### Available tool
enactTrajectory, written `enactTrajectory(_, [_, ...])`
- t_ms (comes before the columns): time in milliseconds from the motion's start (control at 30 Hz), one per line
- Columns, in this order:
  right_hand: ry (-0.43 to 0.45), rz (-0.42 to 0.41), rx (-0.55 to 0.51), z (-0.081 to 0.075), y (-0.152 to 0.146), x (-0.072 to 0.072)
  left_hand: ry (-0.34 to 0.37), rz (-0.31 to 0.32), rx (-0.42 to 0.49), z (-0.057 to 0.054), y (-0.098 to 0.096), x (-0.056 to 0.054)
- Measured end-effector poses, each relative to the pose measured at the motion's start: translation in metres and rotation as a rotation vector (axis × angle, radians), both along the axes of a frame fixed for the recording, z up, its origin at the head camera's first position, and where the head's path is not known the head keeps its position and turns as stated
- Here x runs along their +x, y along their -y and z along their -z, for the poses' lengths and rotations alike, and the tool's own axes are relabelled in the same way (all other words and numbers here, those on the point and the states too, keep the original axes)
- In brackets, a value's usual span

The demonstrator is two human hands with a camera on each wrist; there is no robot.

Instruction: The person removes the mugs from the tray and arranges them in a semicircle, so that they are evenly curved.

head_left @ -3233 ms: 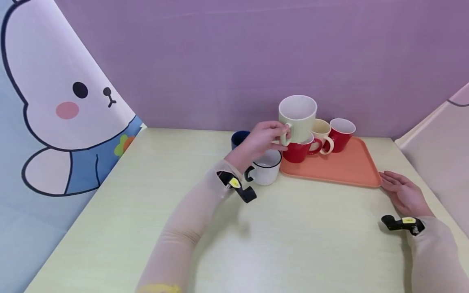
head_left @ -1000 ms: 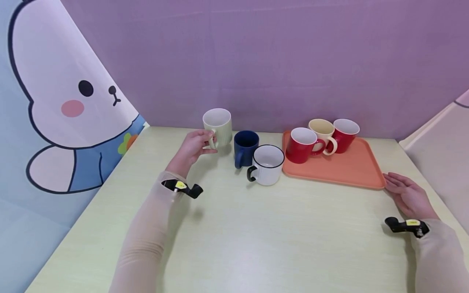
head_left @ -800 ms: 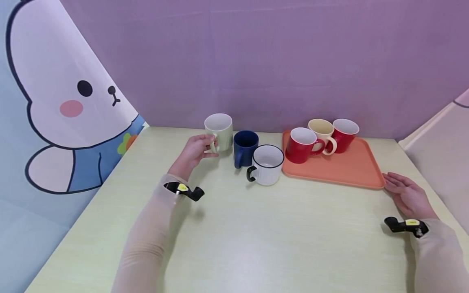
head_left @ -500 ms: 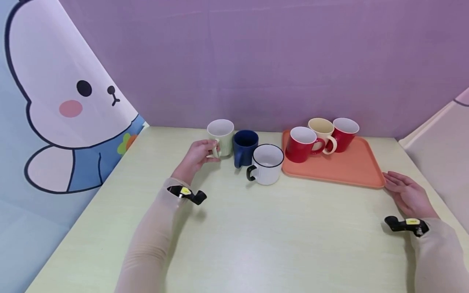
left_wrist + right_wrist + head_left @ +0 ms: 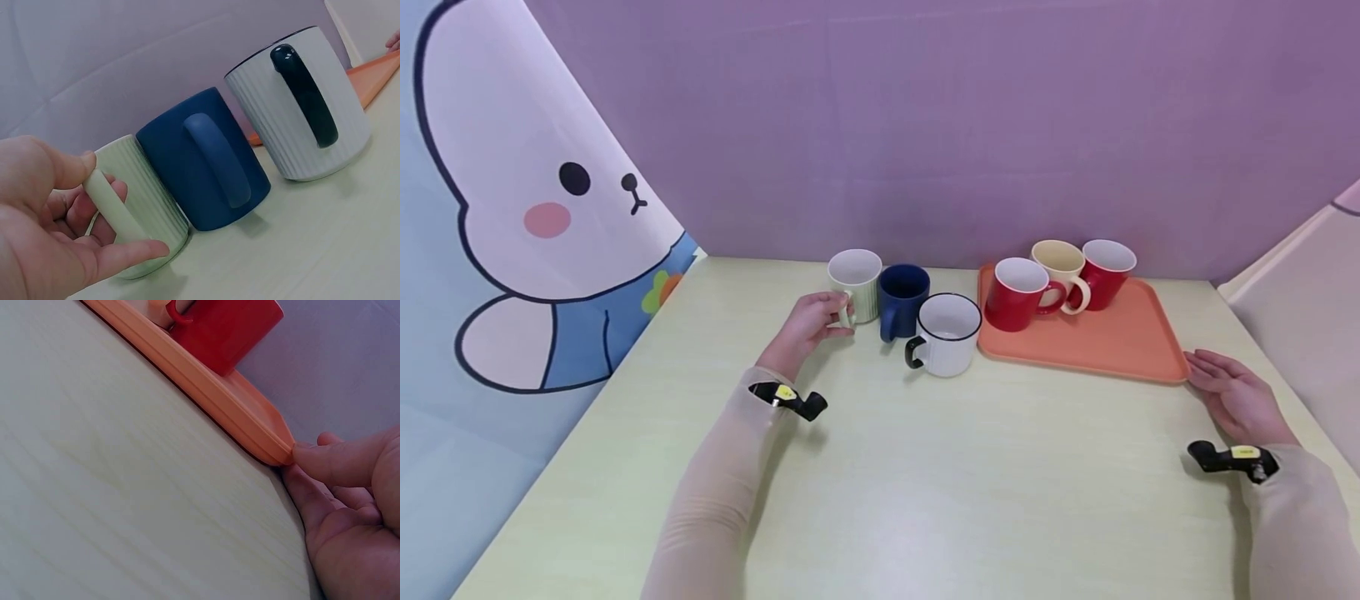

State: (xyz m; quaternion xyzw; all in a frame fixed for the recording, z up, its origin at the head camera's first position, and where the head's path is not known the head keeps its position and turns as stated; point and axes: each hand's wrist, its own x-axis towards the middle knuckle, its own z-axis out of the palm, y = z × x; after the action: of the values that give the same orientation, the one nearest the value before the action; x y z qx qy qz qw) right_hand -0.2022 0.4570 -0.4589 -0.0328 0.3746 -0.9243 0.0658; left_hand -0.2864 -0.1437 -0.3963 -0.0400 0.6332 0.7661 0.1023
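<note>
Pale wood-grain tabletop point(image 5: 940, 483), six mugs toward its far side. Near to far: right hand point(image 5: 1236, 400) has the orange tray point(image 5: 1105, 354) lightly pinched at its near right corner, same spot as a few seconds ago. Next back is the white mug with the black rim and handle point(image 5: 950, 350), just off the tray's left side. Left hand point(image 5: 808, 325) is gripping the handle of the ribbed pale green mug point(image 5: 867, 300), and that's the big change: it was up in the air over the tray, now it's upright on the table right beside the navy mug point(image 5: 910, 308). So it's basically a 3/3 split, three off the tray in a row, three on it: red mug point(image 5: 1013, 307) in front, cream mug point(image 5: 1063, 271) behind, second red mug point(image 5: 1105, 283) back right. Fingers haven't let go, so I wouldn't call that placement finished. Purple backdrop point(image 5: 880, 125) behind everything.
</note>
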Motion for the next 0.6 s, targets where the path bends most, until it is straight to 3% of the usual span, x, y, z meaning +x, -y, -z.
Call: enactTrajectory(600, [-0.037, -0.010, -0.044, 0.0008, 0.0009, -0.0008, -0.022, 0.046, -0.037, 0.0050, 0.0028, 0.0000])
